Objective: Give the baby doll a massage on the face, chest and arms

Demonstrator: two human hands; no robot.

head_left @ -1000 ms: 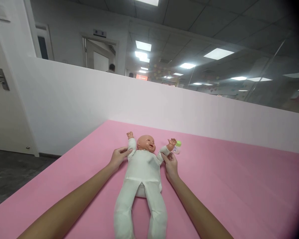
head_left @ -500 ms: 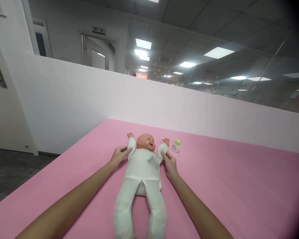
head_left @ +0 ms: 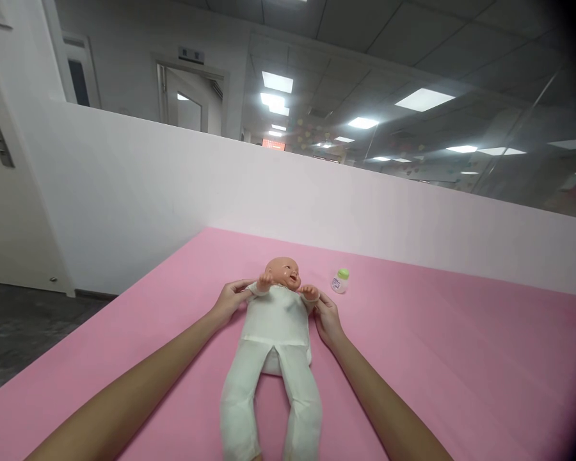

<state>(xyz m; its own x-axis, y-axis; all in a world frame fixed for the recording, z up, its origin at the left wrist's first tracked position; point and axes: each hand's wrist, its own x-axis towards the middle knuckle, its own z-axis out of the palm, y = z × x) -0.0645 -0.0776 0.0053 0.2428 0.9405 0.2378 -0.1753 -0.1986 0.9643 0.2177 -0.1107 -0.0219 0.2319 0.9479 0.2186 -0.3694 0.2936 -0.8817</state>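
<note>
Nearest to us, our two bare forearms run up from the bottom corners of the view across the pink mat (head_left: 436, 333), converging on a baby doll (head_left: 276, 320) that lies on its back in the middle of the mat, legs toward us and head away. The doll wears a white one-piece suit; its two legs stretch down almost to the bottom edge of the picture, slightly apart.

Further up, our left hand (head_left: 228, 301) is at the doll's shoulder on that side, fingers curled around the upper sleeve, grasping the doll's arm. Our right hand (head_left: 327, 317) does the same on the other side, fingers closed on the sleeve just below the doll's small hand. Both of the doll's arms are bent inward, so its fists sit near its chin, one on each side of the chest top.

Beyond our hands is the doll's bare head, face up and turned a little to our right.

A little past the doll's head and to the right, a small white bottle with a green cap (head_left: 340, 281) stands upright on the mat, near our right hand but apart from it.

Behind the mat runs a low white partition wall (head_left: 173, 186), with a door (head_left: 0, 192) at the far left.
</note>
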